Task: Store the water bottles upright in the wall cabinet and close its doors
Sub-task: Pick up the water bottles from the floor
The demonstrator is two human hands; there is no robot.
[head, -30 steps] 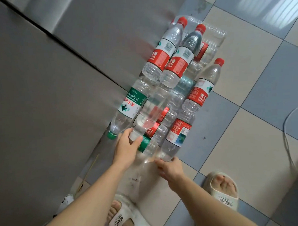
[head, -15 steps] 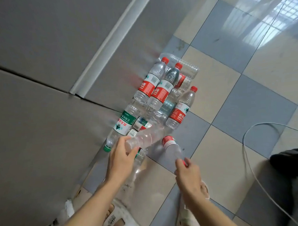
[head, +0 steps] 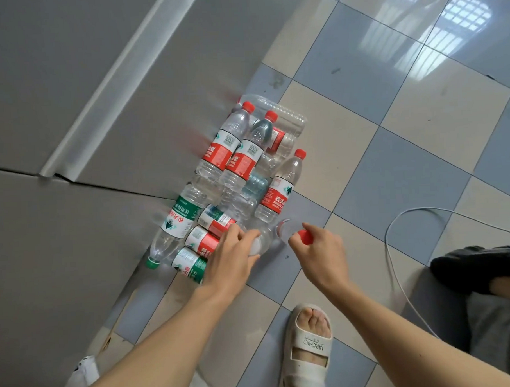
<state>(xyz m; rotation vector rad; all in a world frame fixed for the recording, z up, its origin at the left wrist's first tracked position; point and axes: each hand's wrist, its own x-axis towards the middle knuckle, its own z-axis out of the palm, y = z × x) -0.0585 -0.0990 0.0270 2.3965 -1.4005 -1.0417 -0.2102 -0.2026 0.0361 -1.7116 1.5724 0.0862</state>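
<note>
You are at the pick-up step: nothing is stored yet, and the clear plastic water bottles (head: 241, 164) lie on their sides in a heap on the checked tile floor (head: 421, 145) at mid-frame, against the grey cabinet panels (head: 68, 84) filling the left. Your left hand (head: 231, 258), just below the heap, curls its fingers round the body of a label-less clear bottle (head: 263, 239). To its right, your right hand (head: 320, 250) pinches the red cap (head: 304, 236) of a second bottle, mostly hidden. Next, I judge, you must lift both clear, turn them upright and carry them to the cabinet. I count roughly ten bottles, two green-labelled, though overlaps make that uncertain; two hands; one white cable (head: 396, 245) at right.
</note>
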